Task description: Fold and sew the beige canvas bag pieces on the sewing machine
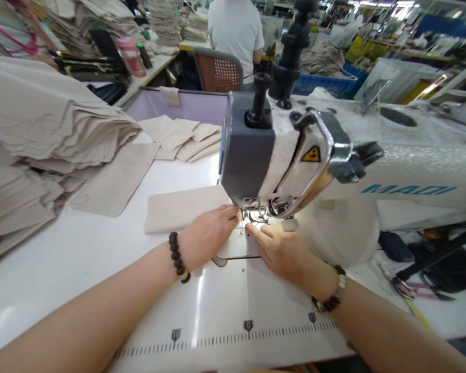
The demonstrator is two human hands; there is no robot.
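Note:
My left hand (206, 235) lies at the needle area of a white sewing machine (373, 171), fingers bunched together and pressed against the presser foot (254, 213). My right hand (281, 251) rests just right of it, forefinger stretched toward the foot, other fingers curled. Both wrists wear bead bracelets. A folded beige fabric piece (178, 209) lies flat behind my left hand, reaching under the machine head. Whether either hand pinches thread or cloth is hidden by the fingers.
A tall stack of beige fabric pieces (42, 134) fills the left side, with loose pieces (182, 137) behind. A ruler scale (225, 339) runs along the table's near edge. Scissors and tools (411, 287) lie at the right. A person in white (235, 31) sits ahead.

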